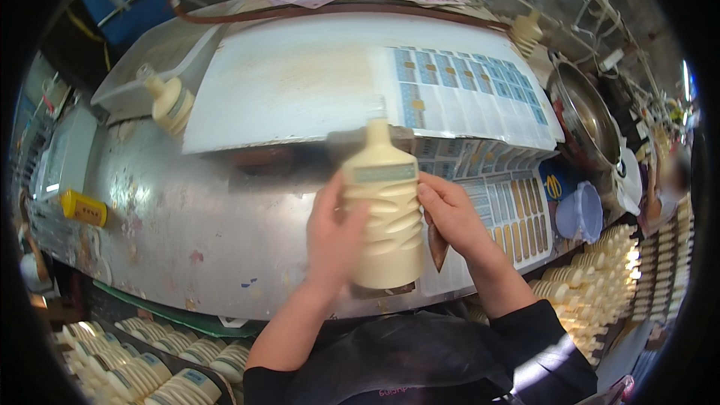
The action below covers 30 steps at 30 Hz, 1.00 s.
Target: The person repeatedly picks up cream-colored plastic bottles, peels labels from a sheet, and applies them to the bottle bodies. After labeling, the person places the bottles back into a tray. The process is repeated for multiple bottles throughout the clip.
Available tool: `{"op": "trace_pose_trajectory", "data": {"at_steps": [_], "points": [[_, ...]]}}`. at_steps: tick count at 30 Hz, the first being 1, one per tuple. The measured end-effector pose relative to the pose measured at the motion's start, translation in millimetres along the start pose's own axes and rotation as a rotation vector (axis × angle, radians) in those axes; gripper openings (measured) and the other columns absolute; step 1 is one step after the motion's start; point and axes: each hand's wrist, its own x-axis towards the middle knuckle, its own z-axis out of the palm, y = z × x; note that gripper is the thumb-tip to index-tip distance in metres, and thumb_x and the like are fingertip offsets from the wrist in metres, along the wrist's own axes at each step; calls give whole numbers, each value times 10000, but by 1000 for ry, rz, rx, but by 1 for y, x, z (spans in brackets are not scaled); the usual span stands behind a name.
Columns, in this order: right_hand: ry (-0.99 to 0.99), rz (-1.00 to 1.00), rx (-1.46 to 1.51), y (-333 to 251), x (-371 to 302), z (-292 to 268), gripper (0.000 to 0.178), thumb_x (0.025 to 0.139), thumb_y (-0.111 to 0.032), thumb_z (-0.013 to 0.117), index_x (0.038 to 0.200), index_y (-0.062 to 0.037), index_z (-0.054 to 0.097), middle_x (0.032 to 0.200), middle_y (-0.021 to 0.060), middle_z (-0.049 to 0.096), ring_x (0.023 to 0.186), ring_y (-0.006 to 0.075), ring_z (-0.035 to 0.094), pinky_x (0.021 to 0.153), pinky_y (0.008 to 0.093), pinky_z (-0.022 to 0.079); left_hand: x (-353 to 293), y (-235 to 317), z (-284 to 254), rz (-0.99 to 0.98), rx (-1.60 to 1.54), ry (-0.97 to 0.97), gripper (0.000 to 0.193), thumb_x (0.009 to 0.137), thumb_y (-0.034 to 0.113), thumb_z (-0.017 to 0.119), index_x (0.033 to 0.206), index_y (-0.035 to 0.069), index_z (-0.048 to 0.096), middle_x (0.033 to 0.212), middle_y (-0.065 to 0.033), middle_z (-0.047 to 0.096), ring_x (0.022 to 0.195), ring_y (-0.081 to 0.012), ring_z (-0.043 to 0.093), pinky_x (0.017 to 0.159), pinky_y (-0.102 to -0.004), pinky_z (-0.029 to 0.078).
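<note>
A cream bottle (382, 232) with wavy ridges, a clear neck and a grey-blue label band on its shoulder stands roughly upright before me. My left hand (335, 225), smeared by motion, grips its left side, its fingertips partly hidden. On the other side, my right hand (450, 210) has its thumb and curled fingers against the bottle near the label. From under that palm sticks a brown pointed blade-like tool (437, 247). Beyond the bottle, sheets of blue labels (465, 90) lie on a white raised board (285, 75).
Similar bottles stand at left (172, 105) and far right (527, 34). A yellow container (84, 208) lies on the metal table (187, 232). More label sheets (517, 217), a metal pan (589, 109) and a lilac bucket (579, 212) are at right. Rows of cream bottles (157, 367) flank me.
</note>
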Motion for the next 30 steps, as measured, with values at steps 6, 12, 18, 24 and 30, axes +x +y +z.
{"op": "trace_pose_trajectory", "data": {"at_steps": [6,12,18,24,30], "points": [[10,-164,-221,-15,-5,6,408,1003,-165,497,1382,-29,556,1176,272,675,1093,433,642,952,461,505,6,4,-1,-111,-306,-44,541,998,48,454,1528,-52,417,1463,-165,553,1299,-226,574,1091,-345,466],[29,-213,-312,-11,-6,5,415,1003,-185,493,1391,-39,511,1150,266,666,1068,468,616,913,524,491,8,1,-3,-120,-276,-89,550,1026,123,411,1548,-43,362,1462,-180,554,1301,-271,588,1104,-397,472],[-2,-175,-208,4,0,0,454,1014,-162,518,1454,-52,521,1250,235,664,1133,368,653,975,410,508,7,2,1,-89,-248,-69,549,1010,75,439,1542,-45,379,1459,-173,554,1294,-255,587,1092,-384,479],[-140,-56,265,35,24,-7,456,1010,-161,587,1434,2,551,1166,76,694,1027,109,632,888,262,516,0,5,10,31,-102,44,575,951,-5,565,1510,-43,435,1411,-143,572,1245,-211,589,1047,-360,493],[-63,7,284,17,28,-18,458,985,-236,639,1369,6,577,984,-1,657,752,25,545,609,186,429,12,19,12,6,-114,129,476,997,59,595,1457,-19,498,1248,-100,622,1130,-176,605,997,-332,496]]}}
